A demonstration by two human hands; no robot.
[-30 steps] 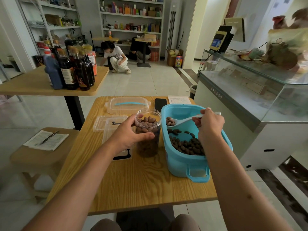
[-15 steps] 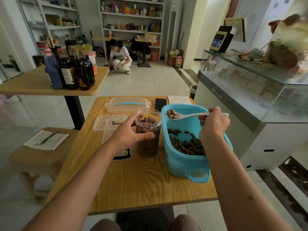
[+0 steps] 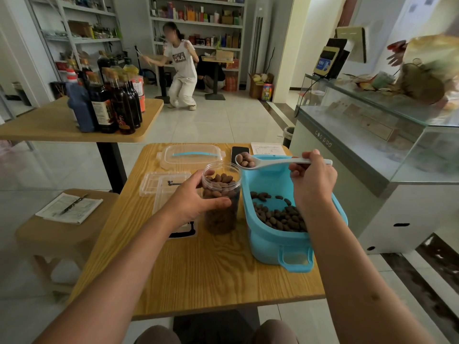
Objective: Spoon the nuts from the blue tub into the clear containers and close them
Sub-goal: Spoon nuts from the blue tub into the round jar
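A: How is each grip?
B: The left hand (image 3: 191, 202) curls round the clear jar (image 3: 221, 194); the right hand (image 3: 311, 180) pinches the white spoon (image 3: 268, 163).
A: The jar?
B: Upright on the worktop (image 3: 198, 264), nearly full of brown nuts (image 3: 221, 184), just beside the blue tub (image 3: 273, 242).
A: The spoon?
B: Lengthwise left-right, loaded bowl pointing left, by the jar's rim.

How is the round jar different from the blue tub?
The clear jar is see-through, tall and round; the blue tub is solid-coloured, long and wide. The jar is nearly full; the tub is mostly empty. The left hand holds only the jar. Both hold brown nuts and are open.
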